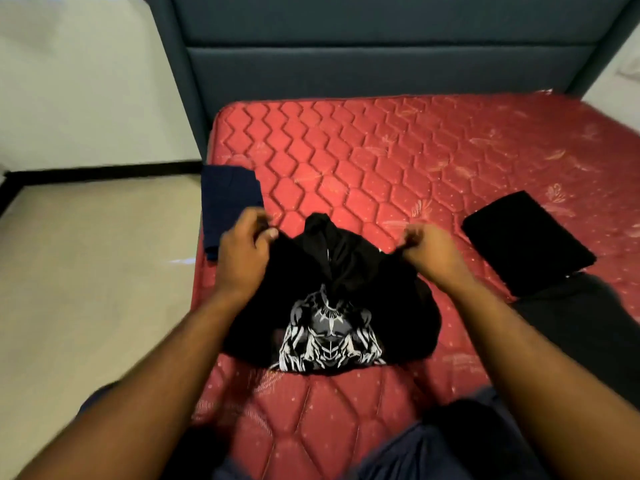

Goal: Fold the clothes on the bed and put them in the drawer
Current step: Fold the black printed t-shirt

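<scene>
While both hands pinch its upper corners — left hand (242,252), right hand (429,252) — black printed shirt (329,306) lies mid-mattress (381,150), likely held taut for folding; folded navy garment (230,206) and folded black garment (526,240) set aside, flanking it

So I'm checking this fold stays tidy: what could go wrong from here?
The left hand and right hand pinch the black printed shirt while it is bunched, so creases may get folded in. The navy folded garment overhangs the mattress edge and might slip off.
</scene>
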